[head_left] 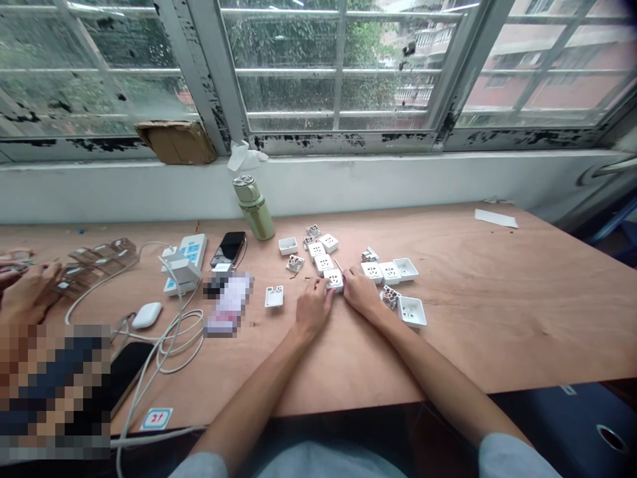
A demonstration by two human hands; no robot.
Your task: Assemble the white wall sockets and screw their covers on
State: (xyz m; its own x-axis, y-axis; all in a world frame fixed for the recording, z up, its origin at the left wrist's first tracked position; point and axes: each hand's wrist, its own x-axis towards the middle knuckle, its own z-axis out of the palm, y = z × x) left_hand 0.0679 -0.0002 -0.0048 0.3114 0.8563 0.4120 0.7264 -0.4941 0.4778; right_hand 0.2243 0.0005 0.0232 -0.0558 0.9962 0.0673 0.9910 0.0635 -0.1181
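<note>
Mid-table on a plywood workbench (478, 318), left hand (313, 307) and right hand (362, 292) sit together, fingers curled on a white square plastic socket face (334, 280). Loose white socket faces (323, 263) lie at 12 o'clock; a white open plastic shell (412, 311) at 4 o'clock.

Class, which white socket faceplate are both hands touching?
The white socket faceplate between the left hand and right hand; no hand touches the others.

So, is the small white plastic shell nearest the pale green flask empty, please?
Empty: the small white plastic shell lies open side up, showing nothing inside.
</note>
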